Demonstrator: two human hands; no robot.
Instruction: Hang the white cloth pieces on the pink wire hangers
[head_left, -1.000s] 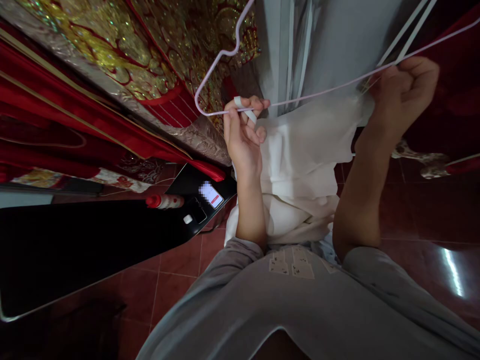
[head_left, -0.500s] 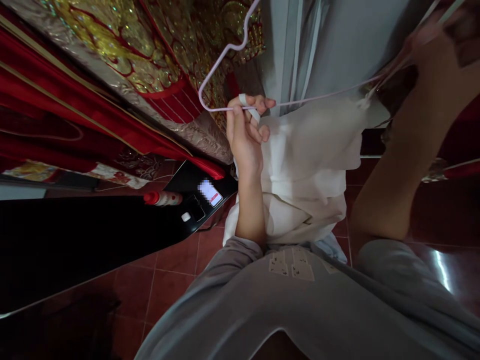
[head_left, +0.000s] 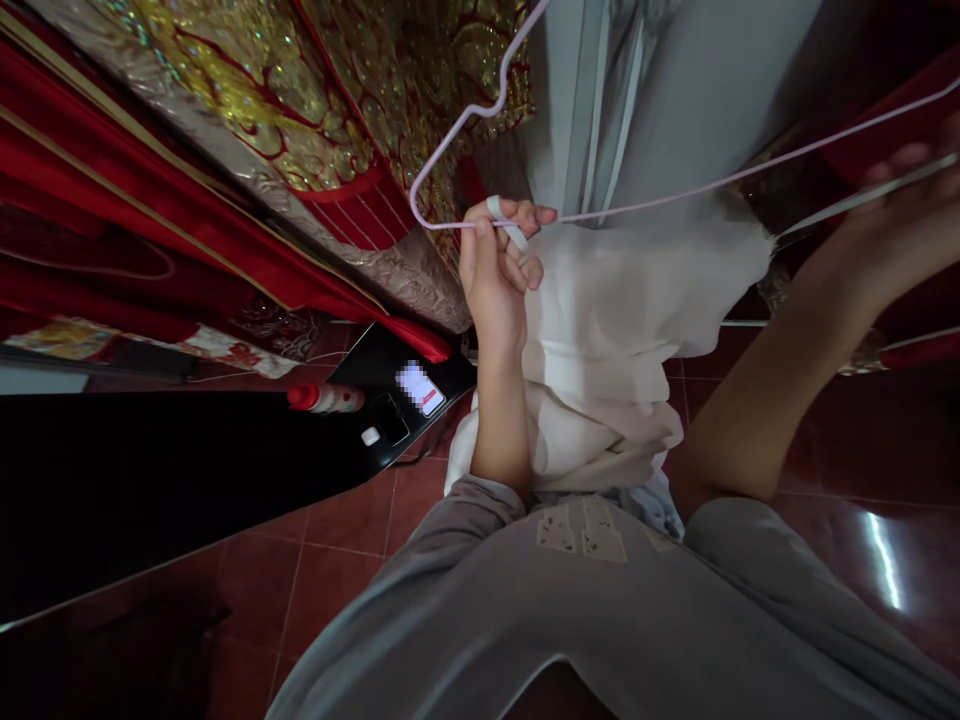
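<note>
My left hand (head_left: 493, 275) pinches the lower bar of a pale pink clothes hanger (head_left: 495, 105) between thumb and fingers. White straps loop around the fingers of that hand. Below it hangs a white ruffled garment (head_left: 600, 300), its cloth falling in layers toward my lap. At the right edge my right hand (head_left: 892, 220) is held out, partly cut off and dim. It grips a thin white strap (head_left: 821, 212) pulled taut from the garment's upper right corner. The hanger's long bar passes above this hand, apart from it.
Red and gold sequined garments (head_left: 337, 130) hang at the left. A black table (head_left: 187, 450) carries a red-capped bottle (head_left: 326, 397), a lit phone (head_left: 421, 388), a dark phone-like device (head_left: 391, 420) and a small white case (head_left: 370, 436). Grey cloth (head_left: 720, 90) hangs ahead.
My right hand has come down and outward from near the hanger bar, drawing the strap and the garment's corner to the right. My left hand and the hanger have shifted slightly right and down.
</note>
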